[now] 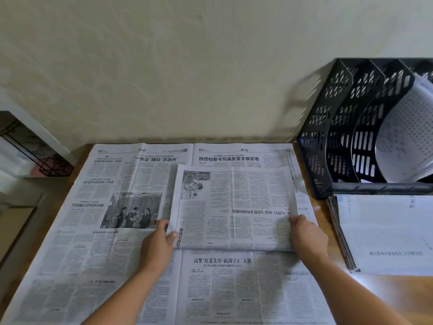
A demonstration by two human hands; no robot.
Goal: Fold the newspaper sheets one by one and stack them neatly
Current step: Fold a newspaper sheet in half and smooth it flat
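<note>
A folded newspaper sheet (234,207) lies on the right half of a large open newspaper spread (112,231) that covers the wooden table. My left hand (157,245) pinches the folded sheet's lower left corner, thumb on top. My right hand (307,235) grips its lower right edge, fingers curled over the paper. The fold runs along the edge nearest me. To the right, a stack of folded newspapers (384,233) rests on the table.
A black perforated file rack (339,127) stands at the back right with curled papers (407,137) in one slot. A white shelf with a black wire basket (54,167) sits at the left. The wall runs close behind the table.
</note>
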